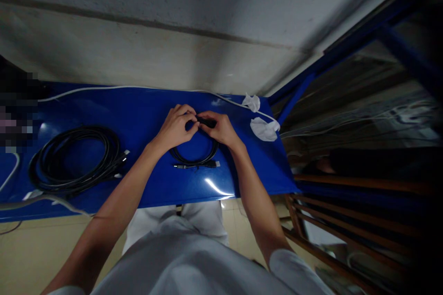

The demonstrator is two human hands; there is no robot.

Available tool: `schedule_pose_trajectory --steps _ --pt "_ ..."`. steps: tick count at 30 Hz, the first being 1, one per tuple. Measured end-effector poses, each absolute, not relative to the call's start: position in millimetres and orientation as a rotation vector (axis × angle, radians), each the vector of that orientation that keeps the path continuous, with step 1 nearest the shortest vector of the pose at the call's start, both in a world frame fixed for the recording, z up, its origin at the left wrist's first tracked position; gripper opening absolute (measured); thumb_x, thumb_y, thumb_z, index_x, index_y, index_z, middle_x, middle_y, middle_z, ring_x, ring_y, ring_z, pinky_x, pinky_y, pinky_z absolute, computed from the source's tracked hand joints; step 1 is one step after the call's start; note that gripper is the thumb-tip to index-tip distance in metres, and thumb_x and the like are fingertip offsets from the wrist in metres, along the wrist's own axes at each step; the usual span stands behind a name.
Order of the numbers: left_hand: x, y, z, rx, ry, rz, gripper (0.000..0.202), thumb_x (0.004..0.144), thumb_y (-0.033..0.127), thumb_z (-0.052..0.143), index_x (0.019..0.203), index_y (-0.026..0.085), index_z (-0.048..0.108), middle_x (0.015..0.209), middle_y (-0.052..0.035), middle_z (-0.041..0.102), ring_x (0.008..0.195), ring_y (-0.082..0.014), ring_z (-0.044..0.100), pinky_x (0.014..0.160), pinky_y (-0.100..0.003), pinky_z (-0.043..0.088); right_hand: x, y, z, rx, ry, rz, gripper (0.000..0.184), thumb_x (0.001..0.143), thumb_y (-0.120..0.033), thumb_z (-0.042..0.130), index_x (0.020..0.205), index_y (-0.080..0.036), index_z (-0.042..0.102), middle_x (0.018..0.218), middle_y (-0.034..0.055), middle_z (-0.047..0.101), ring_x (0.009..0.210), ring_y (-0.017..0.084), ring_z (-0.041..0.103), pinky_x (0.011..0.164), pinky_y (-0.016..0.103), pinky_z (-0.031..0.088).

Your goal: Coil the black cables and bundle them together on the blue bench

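1. From my end, I judge the step in hand to be gathering or securing a small black cable coil (pixel 185 160), which lies on the blue table (pixel 145 184) in front of the torso, its far edge under the fingers.
2. My left hand (pixel 177 125) has thumb and forefinger curled in, pinching the coil's far side.
3. My right hand (pixel 223 129) pinches a thick dark section (pixel 206 122) there; I cannot tell whether it is bundled cable or a fitting.
4. Next, I think, calls for holding the loops together, with the metal-tipped plug (pixel 214 164) at the near edge left unsnagged.
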State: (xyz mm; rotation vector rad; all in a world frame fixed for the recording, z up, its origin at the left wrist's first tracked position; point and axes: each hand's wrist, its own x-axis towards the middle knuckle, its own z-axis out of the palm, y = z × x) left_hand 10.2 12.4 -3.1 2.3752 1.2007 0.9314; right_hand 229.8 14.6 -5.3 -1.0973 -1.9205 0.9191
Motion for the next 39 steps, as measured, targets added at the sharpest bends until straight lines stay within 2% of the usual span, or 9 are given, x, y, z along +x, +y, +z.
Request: schedule_pose_trajectory --steps 11,19,39 --pt "10.8 12.3 -5.0 2.384 1.272 0.860 0.007 0.097 0.026 0.078 0.094 0.022 0.074 0.119 -0.0070 0.072 0.110 -0.0278 0.064 0.103 -0.049 0.048 231.5 14.0 -6.2 -1.062 -1.930 0.938 0.034 0.090 -0.022 0.067 0.119 -0.020 0.084 0.116 0.0055 0.084 0.105 0.025 0.080 0.099 0.038 0.061" --pt "13.7 7.5 -2.8 2.511 1.288 0.792 0.003 0.099 0.020 0.071 0.096 0.021 0.071 0.118 -0.0089 0.072 0.113 -0.0307 0.063 0.101 -0.050 0.047 228.6 13.7 -4.2 -1.108 -1.917 0.927 0.025 0.095 -0.031 0.070 0.115 -0.020 0.083 0.110 0.0060 0.085 0.100 0.025 0.079 0.095 0.037 0.061" --pt "8.6 9.3 -2.5 2.504 1.198 0.766 0.006 0.103 0.017 0.065 0.106 0.021 0.068 0.124 -0.0096 0.069 0.114 -0.0296 0.063 0.101 -0.049 0.049 229.9 15.6 -8.6 -1.059 -1.868 1.023 0.025 0.091 -0.026 0.069 0.114 -0.020 0.076 0.107 0.0055 0.082 0.099 0.023 0.077 0.093 0.036 0.059"
